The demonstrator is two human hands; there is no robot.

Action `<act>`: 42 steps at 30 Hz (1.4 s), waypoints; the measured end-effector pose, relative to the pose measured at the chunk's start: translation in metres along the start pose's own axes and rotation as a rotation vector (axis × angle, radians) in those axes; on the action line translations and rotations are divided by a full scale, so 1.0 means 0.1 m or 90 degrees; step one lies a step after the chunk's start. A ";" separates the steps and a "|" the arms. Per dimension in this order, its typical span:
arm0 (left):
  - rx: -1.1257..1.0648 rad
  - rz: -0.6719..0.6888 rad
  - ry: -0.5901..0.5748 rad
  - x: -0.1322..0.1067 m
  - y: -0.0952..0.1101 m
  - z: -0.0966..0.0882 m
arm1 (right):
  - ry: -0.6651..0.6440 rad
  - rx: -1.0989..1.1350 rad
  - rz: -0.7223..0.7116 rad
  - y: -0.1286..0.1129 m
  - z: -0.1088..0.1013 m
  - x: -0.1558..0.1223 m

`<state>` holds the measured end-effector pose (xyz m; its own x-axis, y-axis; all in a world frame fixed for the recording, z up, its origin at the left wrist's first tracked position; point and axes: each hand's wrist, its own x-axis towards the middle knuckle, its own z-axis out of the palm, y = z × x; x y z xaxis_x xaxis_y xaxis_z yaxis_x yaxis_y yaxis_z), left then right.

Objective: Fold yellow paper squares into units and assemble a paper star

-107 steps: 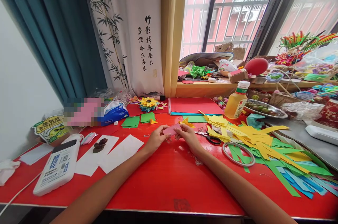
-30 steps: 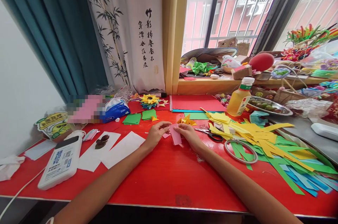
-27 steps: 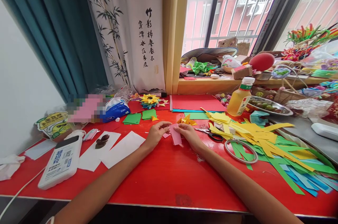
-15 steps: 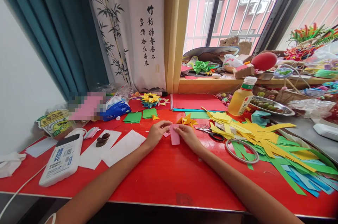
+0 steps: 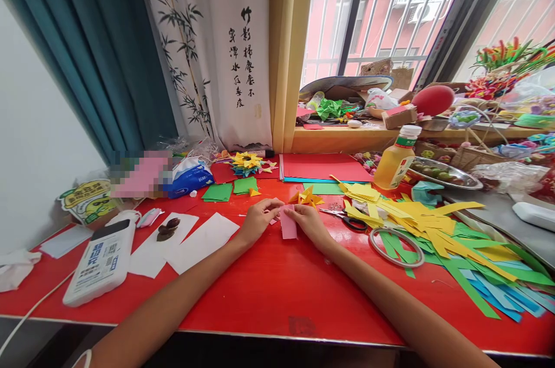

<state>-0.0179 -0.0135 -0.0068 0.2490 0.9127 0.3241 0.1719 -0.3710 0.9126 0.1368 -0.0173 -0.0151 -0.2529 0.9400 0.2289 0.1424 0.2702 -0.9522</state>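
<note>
Over the middle of the red table, my right hand (image 5: 309, 222) pinches a small folded pink paper (image 5: 288, 227) that hangs down from its fingertips. Close beside it, my left hand (image 5: 259, 219) has its fingers closed on a second bit of pink paper, mostly hidden by the fingers. The two hands almost meet. Just behind them lies a folded orange-yellow paper piece (image 5: 307, 197). Black-handled scissors (image 5: 354, 223) rest to the right of my right hand.
Yellow paper strips (image 5: 416, 218), green strips (image 5: 470, 267) and a tape roll (image 5: 396, 247) spread at right. A juice bottle (image 5: 395, 160) stands behind them. Red sheets (image 5: 325, 167) lie at the back. White papers (image 5: 203, 244) and a white device (image 5: 102, 261) sit at left.
The pink paper in my right hand has tilted slightly, its lower end shifting a little right. The bit at my left fingers has turned a little. Both hands stay nearly in place.
</note>
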 end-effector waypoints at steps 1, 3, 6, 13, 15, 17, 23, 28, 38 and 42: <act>-0.002 -0.003 0.000 0.00 -0.01 0.00 | 0.001 0.005 0.002 0.00 0.00 0.00; -0.006 -0.009 -0.004 0.01 -0.02 0.00 | 0.002 0.011 0.005 0.01 0.00 0.00; -0.009 -0.019 -0.009 0.01 -0.03 0.00 | 0.006 0.008 0.002 0.01 0.00 0.00; 0.001 -0.029 -0.026 0.00 0.02 0.01 | 0.005 -0.037 0.000 0.03 0.00 -0.01; 0.003 -0.019 -0.023 -0.01 0.03 0.01 | -0.009 -0.039 0.002 0.03 0.01 0.00; -0.004 -0.019 -0.013 -0.01 0.03 0.01 | -0.024 -0.026 -0.001 0.02 0.02 0.00; -0.012 -0.016 -0.011 0.01 -0.01 0.01 | -0.002 -0.051 -0.013 0.01 0.02 0.01; 0.012 -0.026 -0.017 0.00 0.00 0.03 | 0.029 -0.102 -0.028 0.02 0.01 0.00; 0.012 -0.016 0.017 0.01 -0.01 -0.01 | 0.004 -0.066 -0.025 0.01 0.02 0.01; 0.039 -0.013 0.036 0.02 -0.02 0.01 | 0.009 -0.069 -0.018 0.00 0.02 -0.01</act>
<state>-0.0168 -0.0112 -0.0078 0.1903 0.9277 0.3210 0.2351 -0.3606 0.9026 0.1351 -0.0183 -0.0160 -0.2451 0.9344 0.2587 0.2383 0.3167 -0.9181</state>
